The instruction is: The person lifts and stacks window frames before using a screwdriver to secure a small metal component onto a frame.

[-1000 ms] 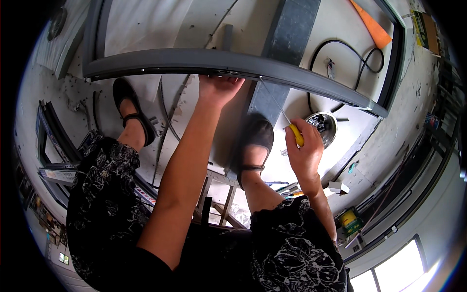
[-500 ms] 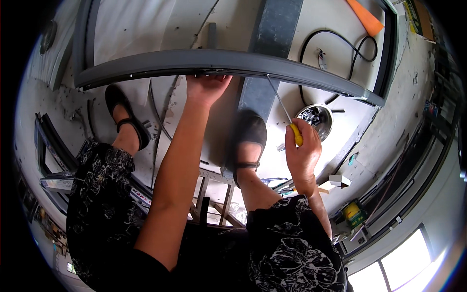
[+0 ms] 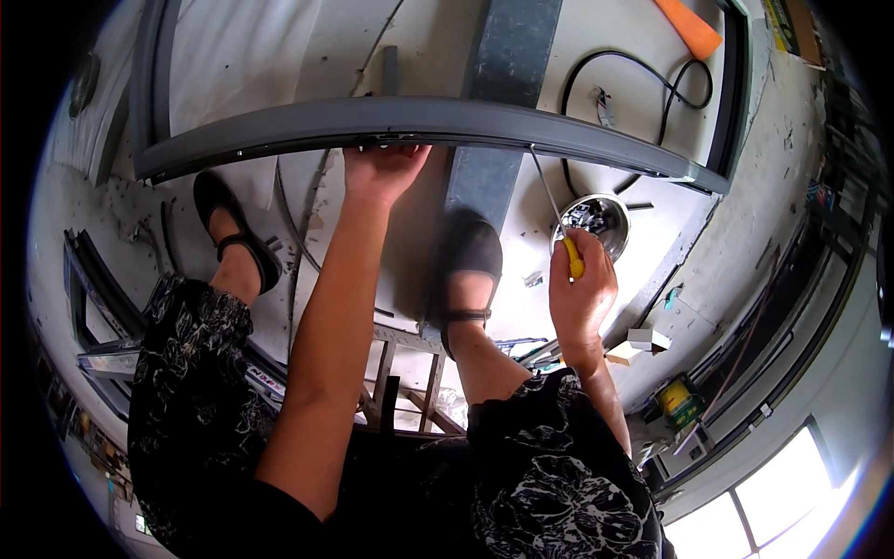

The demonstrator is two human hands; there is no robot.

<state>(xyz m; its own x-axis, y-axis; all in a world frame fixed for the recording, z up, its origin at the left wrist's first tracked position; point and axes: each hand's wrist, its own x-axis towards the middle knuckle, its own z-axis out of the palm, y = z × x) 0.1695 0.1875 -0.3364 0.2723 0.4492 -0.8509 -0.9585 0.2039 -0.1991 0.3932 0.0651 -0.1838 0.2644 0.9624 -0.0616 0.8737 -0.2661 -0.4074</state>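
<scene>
Farther right along the near edge of the dark grey frame [image 3: 410, 114] than a second ago sits the tip of the yellow-handled screwdriver [image 3: 576, 263], while the left hand [image 3: 380, 175] stays under that edge, left of its middle. Its fingers bend up beneath the bar (their tips are partly hidden, so whether they grip cannot be told). Closed around the yellow handle, the right hand [image 3: 583, 291] holds the tool at a slant, its thin shaft reaching up to the bar.

Beneath the frame runs a long grey beam [image 3: 512, 56], with the person's right shoe [image 3: 473, 247] at its near end; the left shoe [image 3: 212, 189] is below the frame's left part. Near the right edge of the pale board [image 3: 521, 312], just beyond the right hand, stands a metal bowl [image 3: 622, 233] of small dark and shiny pieces. Through the frame's opening show a looped black cable [image 3: 566, 93] and, by its right side, an orange piece [image 3: 691, 30]. A small white box [image 3: 649, 340] lies to the lower right.
</scene>
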